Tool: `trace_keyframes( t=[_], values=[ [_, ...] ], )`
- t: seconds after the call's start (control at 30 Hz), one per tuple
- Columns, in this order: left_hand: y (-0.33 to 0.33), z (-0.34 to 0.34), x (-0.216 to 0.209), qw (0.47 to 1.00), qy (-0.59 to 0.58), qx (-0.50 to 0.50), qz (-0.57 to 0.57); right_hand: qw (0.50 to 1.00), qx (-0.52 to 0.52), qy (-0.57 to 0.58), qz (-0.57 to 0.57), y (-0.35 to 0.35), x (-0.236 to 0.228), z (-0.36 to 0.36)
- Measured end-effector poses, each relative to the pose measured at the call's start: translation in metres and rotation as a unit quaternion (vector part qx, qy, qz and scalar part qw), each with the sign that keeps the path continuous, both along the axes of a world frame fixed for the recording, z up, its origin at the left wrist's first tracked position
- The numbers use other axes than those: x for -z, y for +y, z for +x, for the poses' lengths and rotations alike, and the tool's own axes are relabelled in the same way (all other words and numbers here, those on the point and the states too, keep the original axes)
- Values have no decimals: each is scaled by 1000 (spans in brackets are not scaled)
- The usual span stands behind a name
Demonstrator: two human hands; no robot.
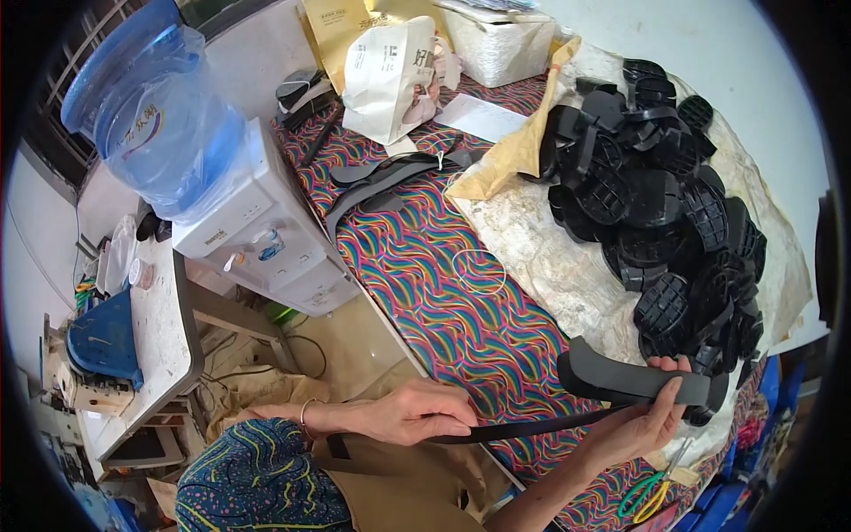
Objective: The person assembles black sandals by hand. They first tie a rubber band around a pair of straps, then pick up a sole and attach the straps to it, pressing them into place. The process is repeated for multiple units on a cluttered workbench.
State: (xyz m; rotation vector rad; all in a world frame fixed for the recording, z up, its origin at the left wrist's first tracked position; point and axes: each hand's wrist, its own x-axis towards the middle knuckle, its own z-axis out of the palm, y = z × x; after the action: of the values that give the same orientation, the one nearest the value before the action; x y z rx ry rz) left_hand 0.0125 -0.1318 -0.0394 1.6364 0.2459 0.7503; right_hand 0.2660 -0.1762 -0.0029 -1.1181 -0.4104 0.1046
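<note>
Seemingly we straighten a black strap (541, 429), left hand (433, 412) pinching it, right hand (654, 417) clasping a grey strip (616, 376), and next need steady tension.

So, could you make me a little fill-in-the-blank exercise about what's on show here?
1. The curved piece in the right hand has a top face coloured ____.
2. The dark strip has one end in the ____ hand.
3. The scissors have one green handle and one ____ handle.
4. The colour of the water jug is ____.

Missing words: grey; left; yellow; blue.
</note>
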Motion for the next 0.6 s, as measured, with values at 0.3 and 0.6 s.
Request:
trace_keyframes(
  t=[0.3,0.6],
  values=[
    [25,25,2,992,65,-42,100,967,-88,-123,-207,20,-8,-7],
    [46,103,-25,942,-71,57,-323,877,-223,-288,-312,16,-16,-36]
  ],
)
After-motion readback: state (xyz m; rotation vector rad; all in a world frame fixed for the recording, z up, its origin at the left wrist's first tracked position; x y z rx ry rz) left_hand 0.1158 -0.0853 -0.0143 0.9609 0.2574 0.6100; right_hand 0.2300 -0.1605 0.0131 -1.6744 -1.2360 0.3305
